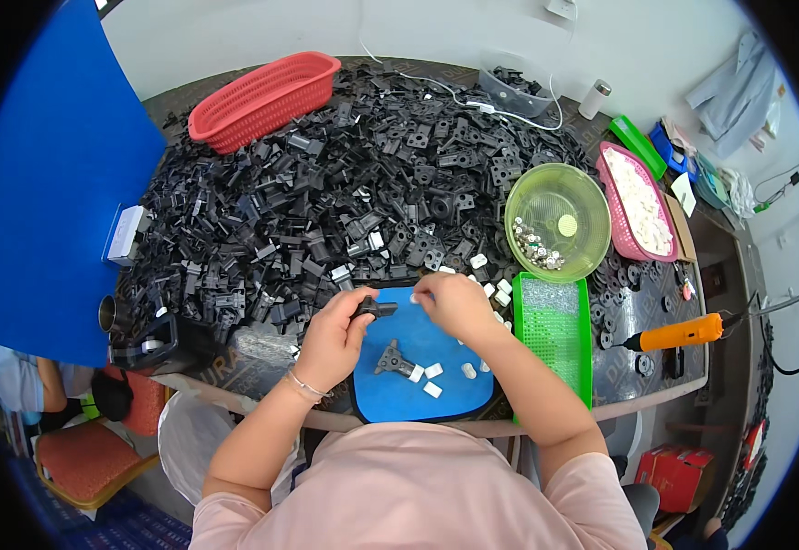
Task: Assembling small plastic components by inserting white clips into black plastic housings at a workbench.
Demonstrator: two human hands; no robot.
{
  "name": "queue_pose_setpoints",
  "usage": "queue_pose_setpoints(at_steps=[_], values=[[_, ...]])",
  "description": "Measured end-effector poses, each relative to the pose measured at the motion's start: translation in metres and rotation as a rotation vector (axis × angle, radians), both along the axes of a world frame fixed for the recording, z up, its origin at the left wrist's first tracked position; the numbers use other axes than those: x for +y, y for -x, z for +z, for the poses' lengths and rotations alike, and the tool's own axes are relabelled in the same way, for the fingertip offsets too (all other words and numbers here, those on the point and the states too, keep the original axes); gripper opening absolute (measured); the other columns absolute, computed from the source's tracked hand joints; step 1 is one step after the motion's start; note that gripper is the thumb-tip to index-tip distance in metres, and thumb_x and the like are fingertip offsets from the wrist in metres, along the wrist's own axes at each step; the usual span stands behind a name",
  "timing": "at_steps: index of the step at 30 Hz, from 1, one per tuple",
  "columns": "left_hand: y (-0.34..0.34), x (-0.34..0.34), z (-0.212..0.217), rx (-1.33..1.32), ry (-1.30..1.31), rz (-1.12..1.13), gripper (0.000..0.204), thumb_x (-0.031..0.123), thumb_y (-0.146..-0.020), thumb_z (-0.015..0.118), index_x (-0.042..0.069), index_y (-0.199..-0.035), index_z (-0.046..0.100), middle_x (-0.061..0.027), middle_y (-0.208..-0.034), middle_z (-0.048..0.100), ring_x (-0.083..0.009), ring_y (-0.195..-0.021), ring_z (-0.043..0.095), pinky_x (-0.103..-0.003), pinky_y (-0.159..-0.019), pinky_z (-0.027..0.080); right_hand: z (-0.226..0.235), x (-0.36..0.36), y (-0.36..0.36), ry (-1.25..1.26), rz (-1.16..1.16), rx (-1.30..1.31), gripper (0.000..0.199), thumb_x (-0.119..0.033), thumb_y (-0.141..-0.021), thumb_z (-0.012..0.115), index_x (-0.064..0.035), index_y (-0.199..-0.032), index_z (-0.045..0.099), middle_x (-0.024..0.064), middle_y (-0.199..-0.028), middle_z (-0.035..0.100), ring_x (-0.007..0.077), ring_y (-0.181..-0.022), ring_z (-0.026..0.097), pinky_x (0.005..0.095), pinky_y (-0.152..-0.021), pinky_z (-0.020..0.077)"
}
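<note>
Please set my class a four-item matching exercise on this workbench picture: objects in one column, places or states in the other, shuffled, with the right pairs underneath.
Column one
1. Long red basket
2. Round yellow-green basket
3. Blue mat
4. Raised black part

Column two
A. Lies under loose white blocks and a forked black piece
B. Held in the left grip
C. Stands at the back left of the table
D. Contains small shiny pieces

Right pairs: 1-C; 2-D; 3-A; 4-B
</note>
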State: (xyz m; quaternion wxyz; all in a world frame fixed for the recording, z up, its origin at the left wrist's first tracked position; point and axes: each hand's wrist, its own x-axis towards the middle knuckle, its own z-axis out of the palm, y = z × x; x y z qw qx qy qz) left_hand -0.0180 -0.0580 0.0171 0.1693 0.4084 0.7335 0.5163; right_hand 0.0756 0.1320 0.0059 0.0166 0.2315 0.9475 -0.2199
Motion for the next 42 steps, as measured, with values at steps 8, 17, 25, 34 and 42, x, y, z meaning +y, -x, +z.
queue_pose_setpoints(at_steps=[8, 17, 25, 34, 42], values=[[-0.006, 0.020, -0.008, 0.235, 0.088, -0.150, 0.029, 0.000, -0.083, 0.058, 0.004, -0.112, 0.055, -0.0160, -0.099, 0.059, -0.0338, -0.086, 0.060, -0.037, -0.073, 0.049, -0.013, -0.002, -0.008, 0.120, 0.139, 0.131, 0.016, -0.015, -0.084, 0.058, -0.0095, -0.095, 0.069, 0.0117, -0.094, 0.064, 0.0307, -0.087, 0.061, 0.0396, -0.076, 0.0493], [-0.014, 0.035, -0.010, 0.499, 0.339, -0.238, 0.026, 0.000, -0.077, 0.057, 0.006, -0.102, 0.056, -0.0134, -0.090, 0.059, -0.0337, -0.080, 0.061, -0.039, -0.068, 0.051, 0.004, 0.007, -0.027, 0.189, 0.067, 0.264, 0.016, -0.009, -0.084, 0.059, -0.0054, -0.098, 0.067, 0.0135, -0.094, 0.064, 0.0314, -0.084, 0.061, 0.0379, -0.075, 0.0493], [-0.016, 0.052, 0.002, 0.626, 0.544, -0.335, 0.028, 0.005, -0.076, 0.056, 0.006, -0.104, 0.057, -0.0147, -0.086, 0.061, -0.0320, -0.078, 0.063, -0.041, -0.067, 0.053, 0.002, 0.012, -0.036, 0.207, 0.041, 0.238, 0.018, -0.007, -0.083, 0.060, -0.0052, -0.099, 0.067, 0.0132, -0.092, 0.063, 0.0296, -0.081, 0.062, 0.0373, -0.073, 0.0499], [0.008, 0.039, -0.016, -0.031, 0.496, -0.102, 0.031, 0.022, -0.081, 0.067, 0.000, -0.101, 0.059, -0.0146, -0.075, 0.062, -0.0304, -0.069, 0.062, -0.037, -0.063, 0.049, 0.004, 0.013, 0.006, 0.036, 0.018, 0.306, 0.032, -0.014, -0.076, 0.069, -0.0090, -0.107, 0.061, 0.0100, -0.101, 0.058, 0.0301, -0.087, 0.062, 0.0382, -0.073, 0.0512], [0.030, 0.046, 0.018, 0.661, 0.516, 0.103, 0.027, 0.021, -0.075, 0.070, 0.004, -0.094, 0.061, -0.0140, -0.102, 0.058, -0.0313, -0.097, 0.057, -0.039, -0.077, 0.047, -0.003, 0.022, 0.022, -0.145, 0.087, 0.421, 0.018, -0.008, -0.079, 0.064, -0.0083, -0.097, 0.063, 0.0080, -0.095, 0.057, 0.0304, -0.082, 0.061, 0.0382, -0.072, 0.0515]])
